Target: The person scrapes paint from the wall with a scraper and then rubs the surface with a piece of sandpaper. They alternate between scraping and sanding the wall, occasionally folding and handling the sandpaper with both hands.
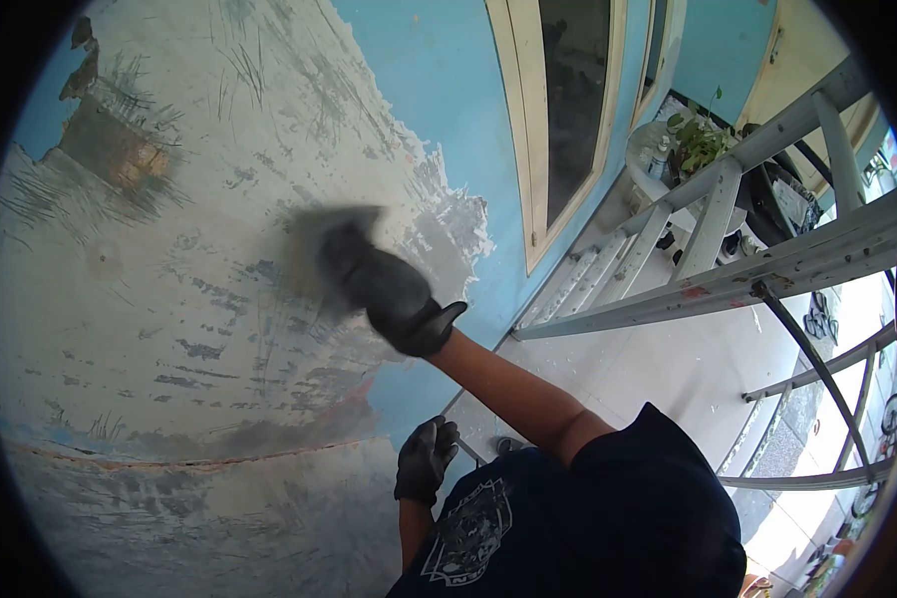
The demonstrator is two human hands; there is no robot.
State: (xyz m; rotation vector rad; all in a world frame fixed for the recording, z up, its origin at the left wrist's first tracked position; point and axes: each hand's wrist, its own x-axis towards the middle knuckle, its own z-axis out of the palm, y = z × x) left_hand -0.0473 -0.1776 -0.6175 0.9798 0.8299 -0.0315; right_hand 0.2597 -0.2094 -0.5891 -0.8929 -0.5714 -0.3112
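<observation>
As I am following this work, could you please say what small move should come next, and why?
I would probably move the black-gloved right hand toward the jagged whitish border beside the light-blue wall paint: that border looks ragged, and the hand is close by, in front of the patchy grey-white wall.

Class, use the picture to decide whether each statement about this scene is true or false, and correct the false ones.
1. The left hand and the right hand are both gloved in a dark colour. True.

2. The left hand is higher in the picture than the right hand. False: the right hand is higher.

3. The wall is evenly painted all over. False: it is patchy and scraped, with light blue paint in places.

4. A leafy plant shows towards the top right. True.

5. The shirt is bright yellow. False: it is dark.

6. The ladder is on the right side of the picture. True.
</observation>
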